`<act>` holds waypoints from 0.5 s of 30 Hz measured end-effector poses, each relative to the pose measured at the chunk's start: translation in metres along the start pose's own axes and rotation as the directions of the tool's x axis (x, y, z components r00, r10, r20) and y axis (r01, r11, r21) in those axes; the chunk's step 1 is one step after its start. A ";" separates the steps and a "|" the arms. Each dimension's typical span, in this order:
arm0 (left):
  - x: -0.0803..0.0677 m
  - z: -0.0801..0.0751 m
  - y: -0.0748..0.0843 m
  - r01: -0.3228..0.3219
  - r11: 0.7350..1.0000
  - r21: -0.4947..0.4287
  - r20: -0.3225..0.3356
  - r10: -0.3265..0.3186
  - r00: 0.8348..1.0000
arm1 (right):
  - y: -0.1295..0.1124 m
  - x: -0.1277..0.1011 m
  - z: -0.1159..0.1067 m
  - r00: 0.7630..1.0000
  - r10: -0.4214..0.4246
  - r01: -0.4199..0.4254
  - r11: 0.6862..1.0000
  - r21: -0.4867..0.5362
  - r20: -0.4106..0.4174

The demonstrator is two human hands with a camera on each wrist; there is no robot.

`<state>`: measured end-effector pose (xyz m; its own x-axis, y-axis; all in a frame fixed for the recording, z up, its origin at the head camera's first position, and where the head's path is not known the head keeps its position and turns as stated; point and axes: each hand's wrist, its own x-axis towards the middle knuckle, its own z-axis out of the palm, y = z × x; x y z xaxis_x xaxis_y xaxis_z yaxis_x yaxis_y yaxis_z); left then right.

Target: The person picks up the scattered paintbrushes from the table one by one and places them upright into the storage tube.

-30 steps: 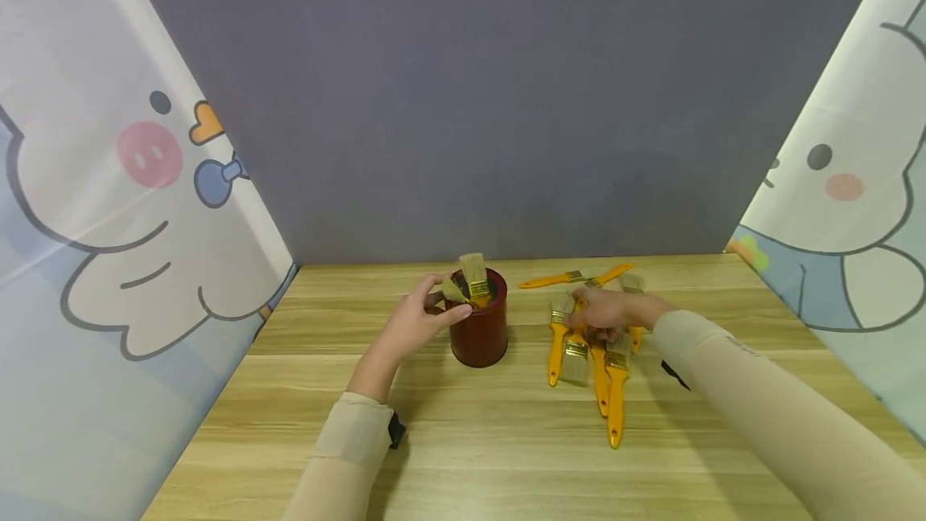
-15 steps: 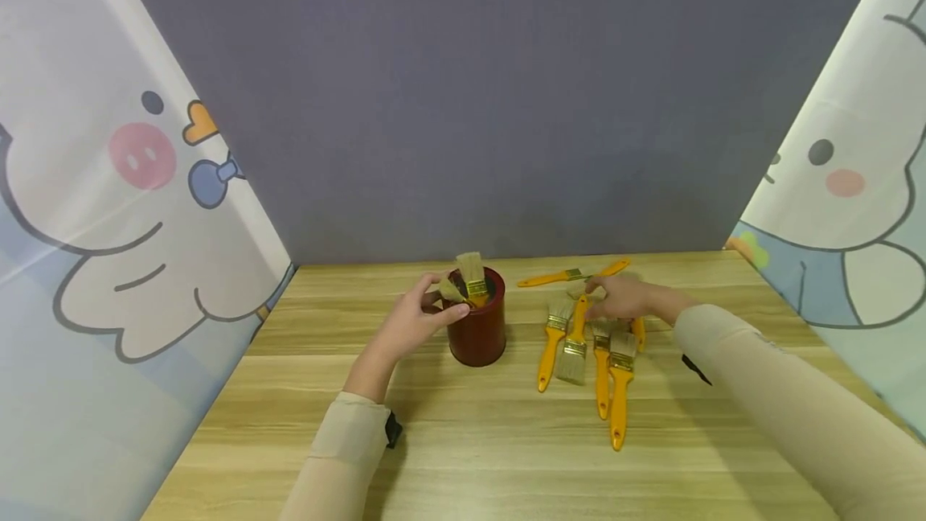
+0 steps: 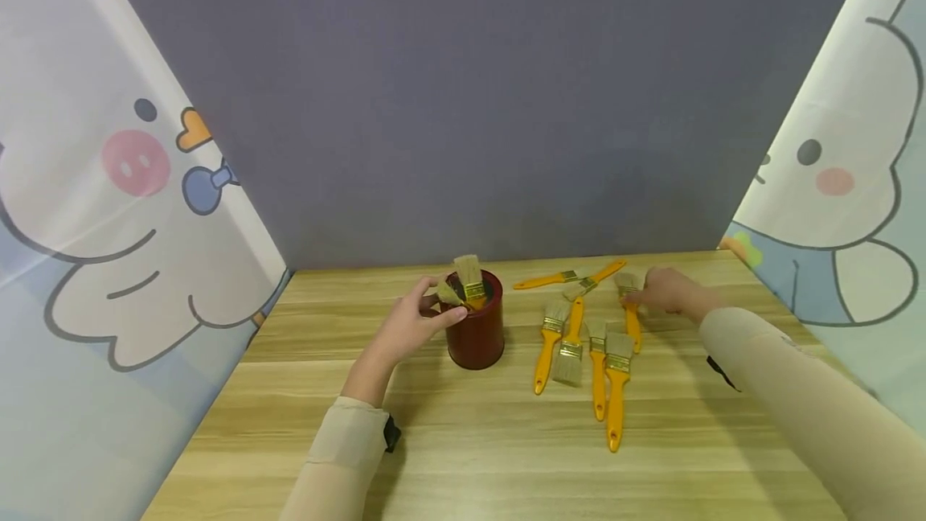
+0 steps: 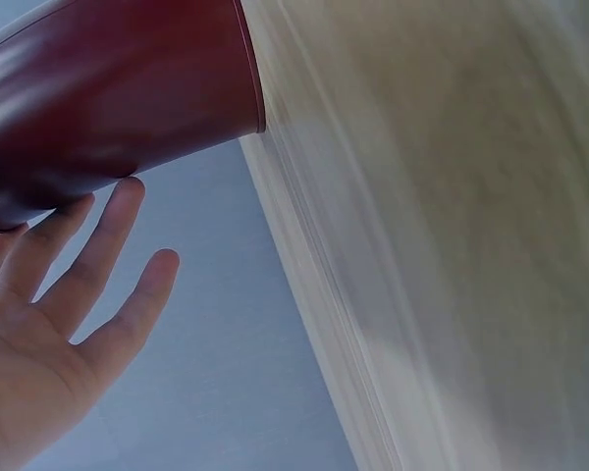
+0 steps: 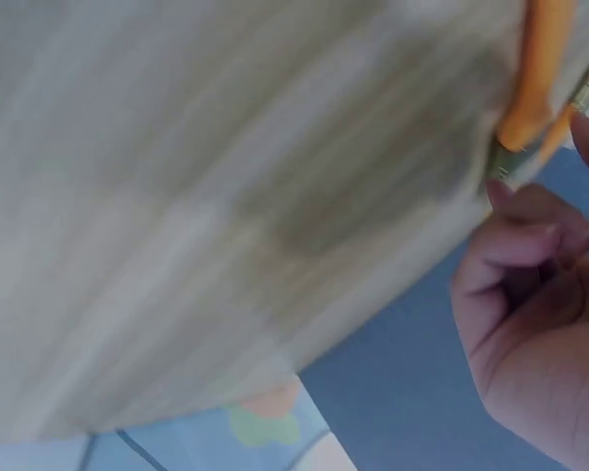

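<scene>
In the head view a dark red can (image 3: pixel 475 340) stands on the table left of the loose brushes. Two paintbrushes stand in it bristles up, one upright (image 3: pixel 469 270) and one tilted left (image 3: pixel 448 293). My left hand (image 3: pixel 412 326) holds the can at its rim, thumb in front and fingers behind; in the left wrist view its fingertips (image 4: pixel 128 191) touch the red wall. At the right of the group, my right hand (image 3: pixel 669 293) pinches a yellow-handled paintbrush (image 3: pixel 633 330) near its metal band. The right wrist view shows curled fingers (image 5: pixel 530 231) at that band.
Several yellow-handled paintbrushes lie between the can and my right hand: two at the back (image 3: pixel 544 281), two side by side (image 3: pixel 551 340) nearer the can, two more (image 3: pixel 615 404) toward the front. A grey panel (image 3: pixel 470 103) rises behind the wooden table (image 3: pixel 463 449).
My right hand has moved right, off the middle brushes to the one at the far right. Those middle brushes now lie uncovered and slightly spread. The left hand has stayed at the can.
</scene>
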<state>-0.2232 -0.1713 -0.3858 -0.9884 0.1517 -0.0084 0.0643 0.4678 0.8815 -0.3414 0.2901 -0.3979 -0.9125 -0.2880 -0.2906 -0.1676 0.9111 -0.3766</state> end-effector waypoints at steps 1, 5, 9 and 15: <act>0.000 0.000 0.000 0.001 1.000 0.000 0.001 -0.001 1.000 | 0.001 0.002 0.003 1.000 0.000 0.000 1.000 -0.006 -0.024; -0.001 0.000 0.001 0.009 1.000 0.003 0.002 -0.009 1.000 | 0.000 0.003 0.010 0.997 0.046 -0.048 0.999 -0.019 -0.069; 0.001 0.001 0.004 0.001 1.000 0.007 0.007 -0.001 1.000 | -0.007 0.002 0.010 0.986 0.122 -0.126 0.992 -0.032 -0.116; 0.002 0.004 0.006 -0.016 1.000 0.002 0.003 0.016 1.000 | -0.013 0.010 0.009 0.974 0.189 -0.195 0.980 -0.044 -0.123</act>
<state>-0.2241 -0.1649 -0.3823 -0.9867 0.1623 0.0043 0.0806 0.4669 0.8806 -0.3449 0.2728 -0.4040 -0.9666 -0.0724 -0.2458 -0.0026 0.9619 -0.2732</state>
